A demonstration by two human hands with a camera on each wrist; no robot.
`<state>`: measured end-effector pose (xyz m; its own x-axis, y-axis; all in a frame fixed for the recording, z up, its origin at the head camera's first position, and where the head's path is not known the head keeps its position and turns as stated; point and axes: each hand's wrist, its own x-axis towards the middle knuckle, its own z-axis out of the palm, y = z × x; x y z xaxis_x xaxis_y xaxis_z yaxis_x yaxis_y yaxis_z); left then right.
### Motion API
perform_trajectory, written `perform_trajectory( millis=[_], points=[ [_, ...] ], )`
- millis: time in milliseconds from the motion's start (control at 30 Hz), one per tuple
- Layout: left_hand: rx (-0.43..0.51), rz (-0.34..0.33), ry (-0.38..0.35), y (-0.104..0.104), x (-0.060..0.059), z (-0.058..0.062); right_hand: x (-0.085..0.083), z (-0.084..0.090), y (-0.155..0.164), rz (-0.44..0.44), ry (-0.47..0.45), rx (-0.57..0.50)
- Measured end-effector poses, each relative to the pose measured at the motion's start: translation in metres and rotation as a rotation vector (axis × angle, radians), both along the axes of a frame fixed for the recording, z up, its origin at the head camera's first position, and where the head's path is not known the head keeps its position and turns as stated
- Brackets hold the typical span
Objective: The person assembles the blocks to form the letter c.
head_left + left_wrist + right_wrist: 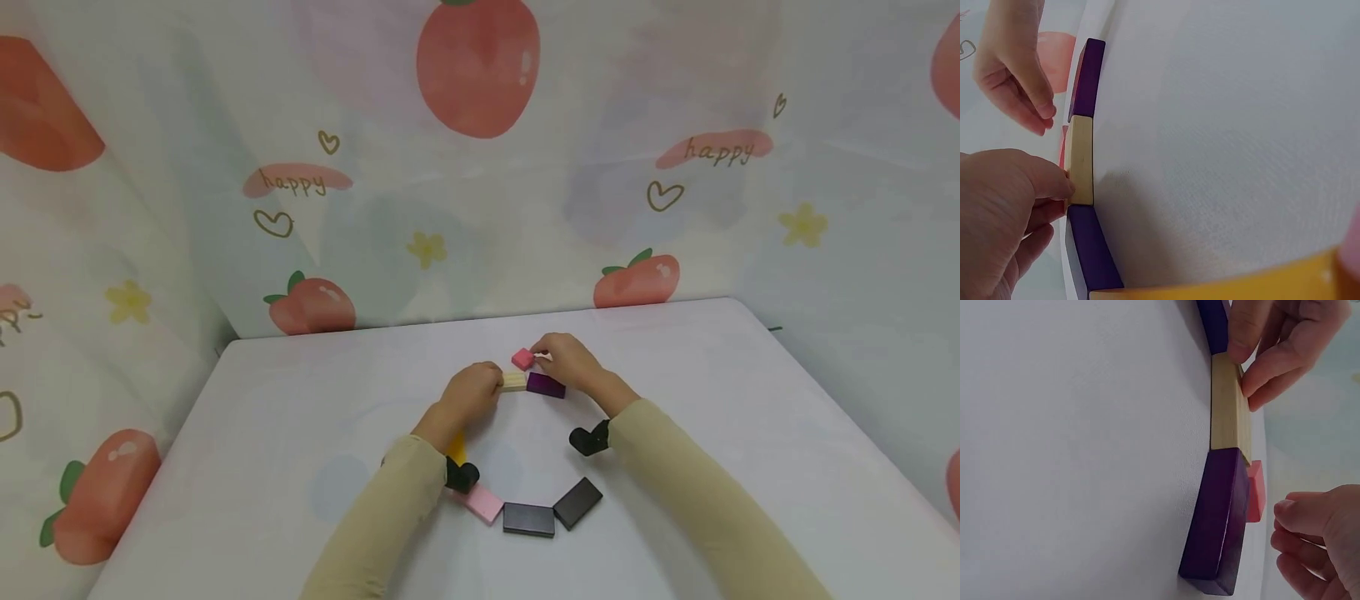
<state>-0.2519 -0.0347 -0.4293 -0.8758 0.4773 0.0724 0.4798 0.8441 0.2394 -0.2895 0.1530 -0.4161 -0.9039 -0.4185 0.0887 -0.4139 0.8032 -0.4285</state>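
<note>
My left hand (471, 393) grips the left end of a plain wooden block (1082, 159), its thumb on top and its fingertips at the far side. That block stands between a dark blue block (1092, 247) and a purple block (1213, 515), end to end with both. Over the far side of the purple block hovers my right hand (567, 360), its fingers loosely bent and holding nothing. Close to those fingertips a pinkish red block (522, 359) lies behind the row; in the right wrist view a small gap separates them.
On the near side of the white table (285, 467), a pink block (481, 503) and two dark grey blocks, one of them in the middle (528, 519), continue the curve. A yellow block (457, 450) is partly hidden under my left wrist. A patterned cloth (495, 217) hangs behind.
</note>
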Motion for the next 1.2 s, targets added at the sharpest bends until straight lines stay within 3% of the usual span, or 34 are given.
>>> perform_trajectory(
  millis=[200, 467, 900, 1200],
  points=[
    [0.022, -0.042, 0.053, 0.000, 0.000, -0.002, -0.002, -0.003, -0.006, 0.035, -0.010, -0.016],
    [0.026, -0.048, 0.069, 0.002, 0.001, -0.003, -0.003, -0.004, -0.004, 0.114, 0.026, 0.055],
    [0.003, 0.005, -0.015, 0.001, 0.005, 0.005, -0.006, -0.005, 0.032, 0.014, -0.002, 0.060],
    [-0.073, -0.040, 0.038, -0.002, 0.000, 0.002, 0.000, -0.006, 0.045, 0.000, 0.018, 0.029]
  ],
)
